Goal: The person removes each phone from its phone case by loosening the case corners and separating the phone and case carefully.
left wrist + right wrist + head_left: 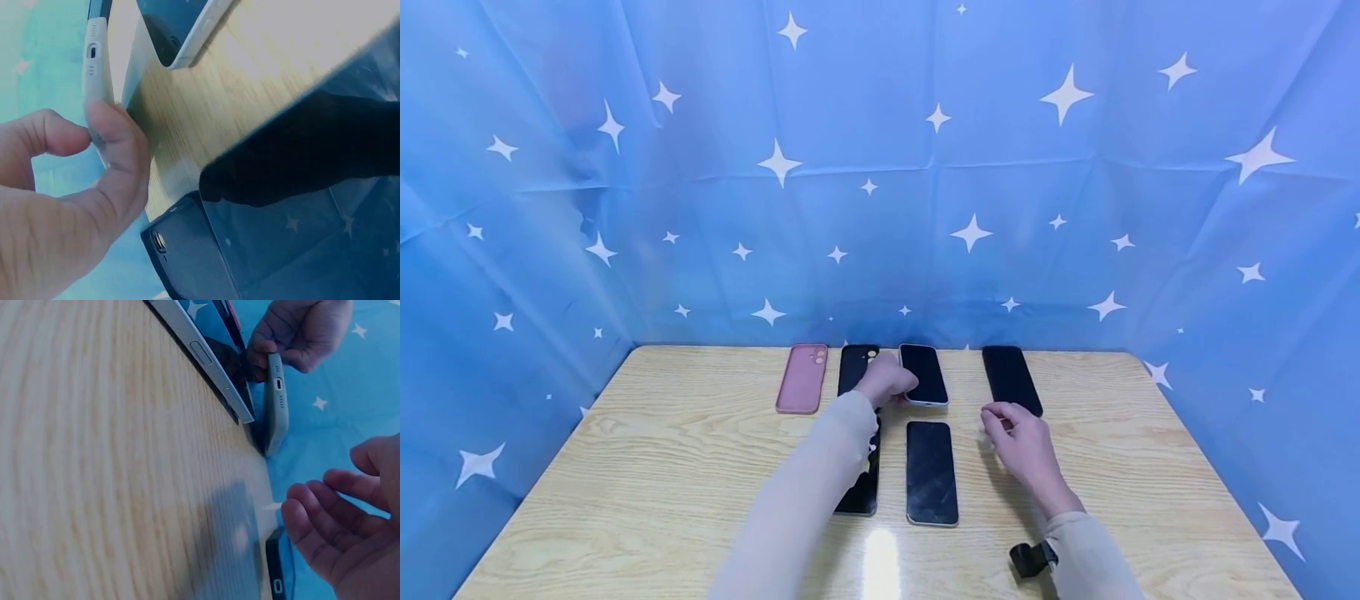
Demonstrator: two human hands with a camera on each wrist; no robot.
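The left hand [886, 379] pinches the near left corner of the pale-edged phone [925, 375] in the far row, right of the black case [854, 364]; whether that phone is fully lifted, I cannot tell. So small a hold at one corner could let it twist or slip, perhaps onto the nearer phone [931, 473]. The right hand [1021, 442], loosely curled and holding nothing, gives no support. The left sleeve [805, 492], crossing the long black phone [859, 493], might brush it askew.

The left hand [886, 379] touches a white-edged phone [928, 375]; the right hand [1022, 442] is near a black slab [1011, 377].
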